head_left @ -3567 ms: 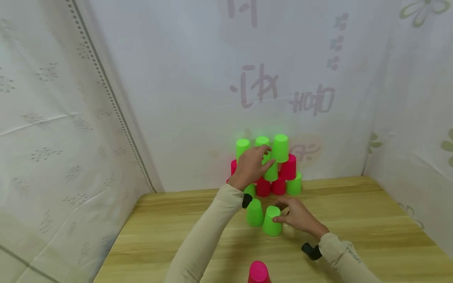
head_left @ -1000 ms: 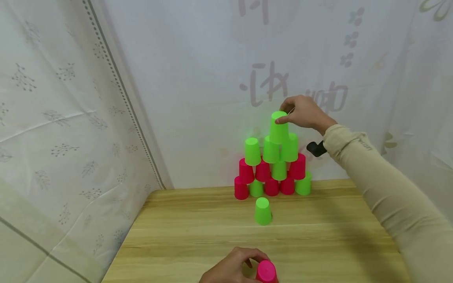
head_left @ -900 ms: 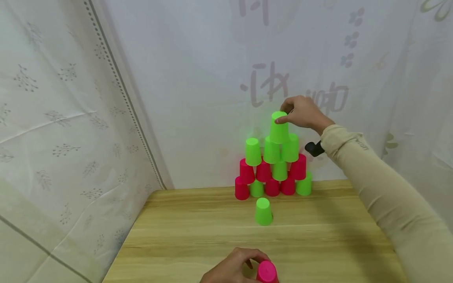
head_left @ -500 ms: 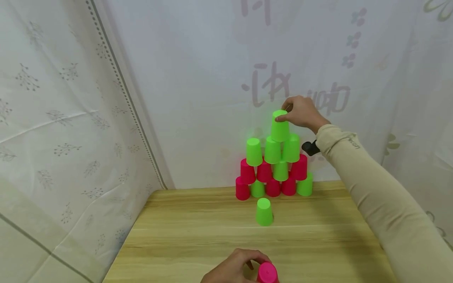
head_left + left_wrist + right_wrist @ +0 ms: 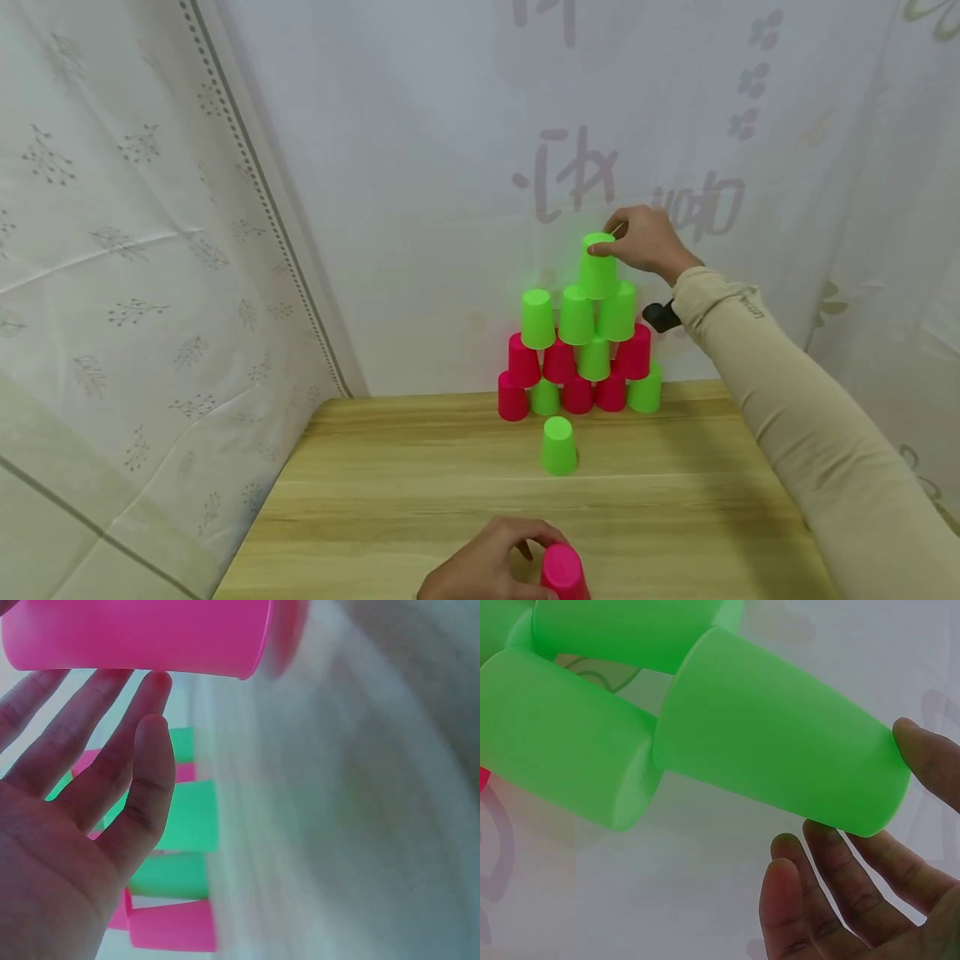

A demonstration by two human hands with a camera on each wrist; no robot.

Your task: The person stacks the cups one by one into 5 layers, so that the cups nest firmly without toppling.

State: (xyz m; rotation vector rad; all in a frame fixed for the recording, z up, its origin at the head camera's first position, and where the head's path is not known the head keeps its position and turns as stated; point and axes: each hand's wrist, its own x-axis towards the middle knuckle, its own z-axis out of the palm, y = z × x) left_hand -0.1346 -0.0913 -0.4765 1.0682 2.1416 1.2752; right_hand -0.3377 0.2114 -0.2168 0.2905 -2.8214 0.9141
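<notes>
My right hand (image 5: 647, 240) pinches a green cup (image 5: 597, 271) near its base, with thumb and fingers on opposite sides. The cup is upside down, its rim over the gap between two green cups (image 5: 577, 317) in the upper row of a pyramid. In the right wrist view the rim of this held cup (image 5: 780, 735) meets the base of a cup below. Near the front, my left hand (image 5: 491, 562) holds an upturned pink cup (image 5: 562, 571) between thumb and fingers. Most of the thumb on it is out of the left wrist view.
Under the three green cups, two rows of mixed pink cups (image 5: 513, 398) and green cups stand on the wooden table (image 5: 375, 492). A lone upturned green cup (image 5: 558, 447) stands before the pyramid. Patterned white cloth (image 5: 405, 208) hangs close behind and at both sides.
My right hand has lifted a green cup from the table to the pyramid's top, lately shifting it slightly right. My left hand has gone from the pyramid to the pink cup in front.
</notes>
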